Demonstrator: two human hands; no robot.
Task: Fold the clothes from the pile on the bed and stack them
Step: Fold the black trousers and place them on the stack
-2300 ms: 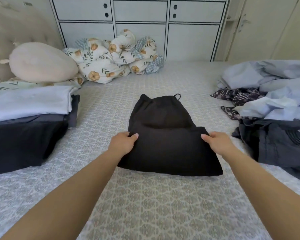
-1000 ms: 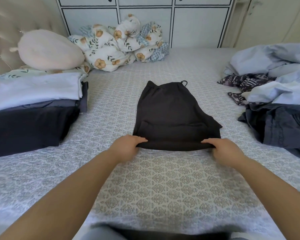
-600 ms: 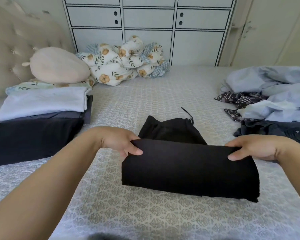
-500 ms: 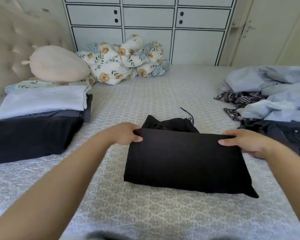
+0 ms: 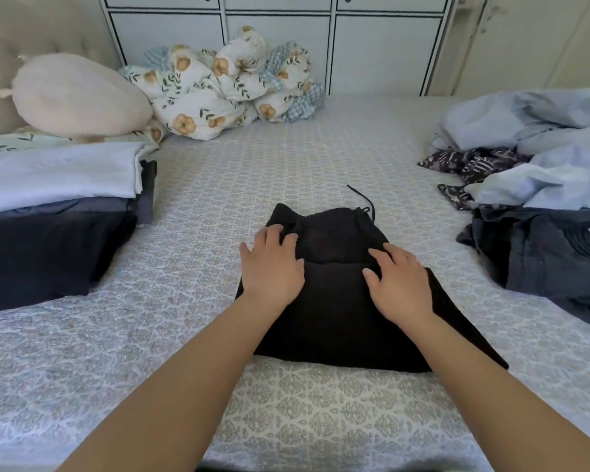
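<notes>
One black garment (image 5: 338, 311), folded double — matte knit, at centre of patterned bedspread (image 5: 286, 165).
Pressed flat under left hand (image 5: 271, 267) and right hand (image 5: 401, 284), fingers spread; thin drawstring (image 5: 363, 199) trailing from far edge; folded stack (image 5: 55, 206) leftward, rumpled pile (image 5: 542, 172) rightward.

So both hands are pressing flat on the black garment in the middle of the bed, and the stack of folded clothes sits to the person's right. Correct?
Not quite. In the head view the stack of folded clothes is on the person's left; the unfolded pile is on the right. The left hand and right hand do press flat on the black garment mid-bed.
</notes>
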